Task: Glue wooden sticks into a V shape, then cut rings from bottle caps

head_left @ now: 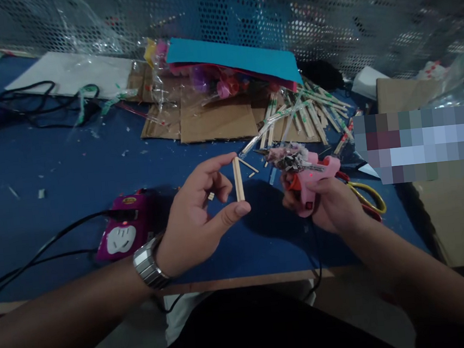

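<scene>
My left hand (202, 204) pinches a short pair of wooden sticks (238, 180) by its two ends, between thumb and index finger, above the blue table. The sticks lie side by side, their length pointing away from me. My right hand (333, 200) is wrapped round the handle of a pink hot glue gun (312, 180), fingers at its orange trigger. Clumped stuff covers the gun's front, and its nozzle points left toward the sticks without touching them. Small cut stick pieces (249, 166) lie on the table just beyond.
Wrapped chopsticks (308, 114) lie in a pile on cardboard (218, 115) at the back, near a blue sheet (233, 56). A purple power strip (124, 228) with black cables stands at left. Yellow-handled scissors (369, 196) lie by my right wrist. A mesh panel (216, 6) rises behind.
</scene>
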A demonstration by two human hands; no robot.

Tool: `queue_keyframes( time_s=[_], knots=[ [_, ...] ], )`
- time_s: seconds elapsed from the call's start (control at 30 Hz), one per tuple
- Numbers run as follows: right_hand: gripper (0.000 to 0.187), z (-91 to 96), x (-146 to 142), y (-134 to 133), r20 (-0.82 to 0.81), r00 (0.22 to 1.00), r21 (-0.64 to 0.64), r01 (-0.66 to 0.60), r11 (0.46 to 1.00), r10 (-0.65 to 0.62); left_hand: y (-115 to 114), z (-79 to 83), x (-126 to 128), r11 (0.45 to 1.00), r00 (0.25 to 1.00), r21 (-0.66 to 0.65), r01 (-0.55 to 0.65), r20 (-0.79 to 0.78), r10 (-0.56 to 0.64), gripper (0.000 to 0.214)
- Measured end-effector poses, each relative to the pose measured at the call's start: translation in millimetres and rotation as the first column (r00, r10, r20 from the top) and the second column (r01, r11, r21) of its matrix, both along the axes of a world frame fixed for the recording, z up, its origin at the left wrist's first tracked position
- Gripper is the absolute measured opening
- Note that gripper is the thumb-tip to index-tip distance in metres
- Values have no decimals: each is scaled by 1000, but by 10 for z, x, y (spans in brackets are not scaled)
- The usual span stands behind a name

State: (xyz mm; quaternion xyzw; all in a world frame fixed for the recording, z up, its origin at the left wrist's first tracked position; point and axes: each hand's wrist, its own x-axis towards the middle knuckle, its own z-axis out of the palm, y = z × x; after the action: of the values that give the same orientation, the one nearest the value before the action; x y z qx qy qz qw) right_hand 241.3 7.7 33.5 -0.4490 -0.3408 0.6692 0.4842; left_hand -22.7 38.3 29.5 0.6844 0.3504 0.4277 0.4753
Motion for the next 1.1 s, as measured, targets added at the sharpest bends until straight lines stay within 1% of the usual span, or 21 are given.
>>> queue_keyframes(
  time_s=[0.07, 0.13, 0.2, 0.37, 0.47, 0.53, 0.6, 0.67, 0.73, 0.8, 0.87, 1.0, 1.1],
  knots=[
    [29, -28, -8, 2, 58, 998, 21, 33, 999, -34, 3, -2, -8, 1000, 1000, -15, 0, -16, -1, 64],
    [37, -50, -9, 3, 78, 997, 42, -15, 999, 12, 12, -13, -13, 1000, 1000, -4, 5, -12, -5, 65],
    [41, -58, 0, -3, 59, 997, 55, -62, 997, 58, 23, -27, -12, 1000, 1000, 12, 11, 8, -11, 67],
    [40, -29, 54, -39, -13, 999, 87, -41, 995, 42, 26, -38, 5, 999, 999, 27, 27, 36, -28, 67],
    [37, -41, 108, -66, 16, 996, 103, -86, 991, 85, 8, -30, 7, 999, 998, 27, 41, 56, -43, 69],
    [31, -64, 146, -86, 60, 990, 112, -135, 984, 129, -5, -27, 5, 998, 996, 38, 56, 66, -58, 71],
    [24, -72, 170, -100, 121, 976, 150, -197, 969, 180, -13, -28, 4, 996, 995, 62, 65, 72, -70, 72],
    [18, -46, 172, -97, 209, 956, 228, -250, 941, 204, -16, -29, 7, 994, 994, 89, 67, 83, -74, 72],
    [16, 8, 152, -77, 304, 931, 314, -299, 901, 203, -17, -28, 13, 992, 992, 99, 71, 95, -81, 72],
    [14, 60, 125, -51, 369, 905, 342, -343, 875, 211, -16, -28, 18, 992, 991, 97, 75, 99, -85, 71],
    [16, 79, 109, -36, 408, 888, 332, -361, 871, 212, -13, -29, 18, 994, 992, 84, 76, 98, -84, 71],
    [29, 23, 122, -59, 459, 866, 260, -344, 903, 198, -5, -37, 13, 993, 990, 88, 79, 109, -88, 71],
    [33, -21, 132, -87, 465, 863, 214, -329, 920, 200, 5, -39, 15, 991, 990, 109, 82, 105, -93, 70]
  ],
)
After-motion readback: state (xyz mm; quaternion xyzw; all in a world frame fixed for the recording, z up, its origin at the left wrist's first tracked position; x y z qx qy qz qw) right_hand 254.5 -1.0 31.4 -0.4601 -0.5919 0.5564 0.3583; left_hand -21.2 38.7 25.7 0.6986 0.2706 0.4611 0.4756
